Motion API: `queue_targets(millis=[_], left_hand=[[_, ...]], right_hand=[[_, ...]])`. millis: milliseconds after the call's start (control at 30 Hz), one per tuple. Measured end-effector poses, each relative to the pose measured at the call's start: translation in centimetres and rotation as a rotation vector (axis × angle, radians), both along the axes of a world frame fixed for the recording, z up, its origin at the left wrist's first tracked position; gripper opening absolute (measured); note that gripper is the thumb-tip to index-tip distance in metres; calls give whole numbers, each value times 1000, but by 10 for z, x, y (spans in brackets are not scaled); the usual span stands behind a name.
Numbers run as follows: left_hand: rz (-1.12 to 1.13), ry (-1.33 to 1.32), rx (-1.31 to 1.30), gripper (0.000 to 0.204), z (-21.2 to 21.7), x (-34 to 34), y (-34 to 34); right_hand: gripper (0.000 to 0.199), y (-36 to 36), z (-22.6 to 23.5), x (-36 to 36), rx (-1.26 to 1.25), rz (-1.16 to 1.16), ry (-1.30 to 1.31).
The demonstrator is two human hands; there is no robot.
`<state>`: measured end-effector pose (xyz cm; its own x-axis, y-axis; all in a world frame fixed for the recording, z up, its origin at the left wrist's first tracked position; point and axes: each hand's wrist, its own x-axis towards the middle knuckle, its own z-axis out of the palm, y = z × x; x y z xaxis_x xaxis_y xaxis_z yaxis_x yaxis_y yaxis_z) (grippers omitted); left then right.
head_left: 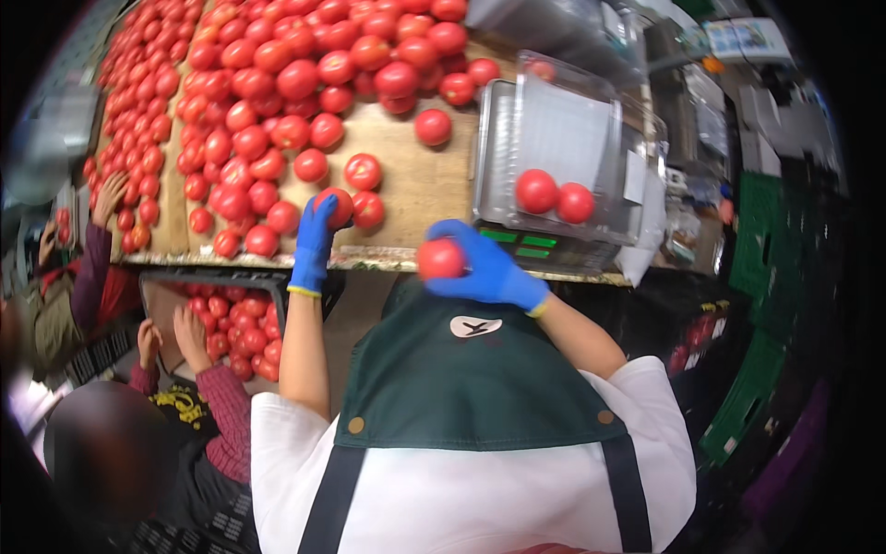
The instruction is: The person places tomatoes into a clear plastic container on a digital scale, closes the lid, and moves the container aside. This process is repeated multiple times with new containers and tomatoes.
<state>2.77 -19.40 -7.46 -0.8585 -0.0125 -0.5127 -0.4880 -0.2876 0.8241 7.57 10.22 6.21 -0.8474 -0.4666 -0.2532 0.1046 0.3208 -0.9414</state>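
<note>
Both my hands wear blue gloves with yellow cuffs. My left hand (316, 242) is at the table's front edge, its fingers round a red tomato (339, 207). Close in front of my dark green apron, my right hand (487, 268) grips another tomato (441, 258). Right of centre, a clear plastic tray (565, 111) rests on a scale (544, 242) with green lit displays. Two tomatoes, one of them a round red tomato (536, 191), lie side by side in the tray's near part. A few loose tomatoes (363, 172) sit just beyond my left hand.
A large heap of tomatoes (277, 74) covers the wooden table (420, 175) at the left and back. Stacked clear trays (563, 28) stand behind the scale. At the left, co-workers' hands (189, 337) are near a crate (166, 323) of tomatoes. Green crates (771, 249) stand far right.
</note>
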Motion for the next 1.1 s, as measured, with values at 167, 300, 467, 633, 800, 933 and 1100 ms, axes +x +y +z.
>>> queue_targets(millis=[167, 300, 467, 633, 800, 933, 1100], left_hand=[[-368, 265, 157, 39, 129, -33, 139], [-539, 823, -245, 48, 145, -63, 245], [-739, 1072, -1225, 37, 101, -79, 291], [-182, 1156, -968, 30, 84, -44, 230], [242, 483, -892, 27, 11, -11, 32], [132, 577, -1060, 28, -18, -30, -40], [-179, 550, -1267, 48, -26, -50, -15]], right_hand=[[60, 120, 27, 7, 340, -534, 397], [59, 155, 12, -35, 522, -650, 633], [52, 169, -31, -48, 1136, -395, 904], [43, 148, -17, -28, 1002, -439, 898], [26, 1, -13, -47, 362, -63, 704], [16, -81, -89, -115, 499, 127, 691], [24, -134, -96, -89, 566, 411, 620]])
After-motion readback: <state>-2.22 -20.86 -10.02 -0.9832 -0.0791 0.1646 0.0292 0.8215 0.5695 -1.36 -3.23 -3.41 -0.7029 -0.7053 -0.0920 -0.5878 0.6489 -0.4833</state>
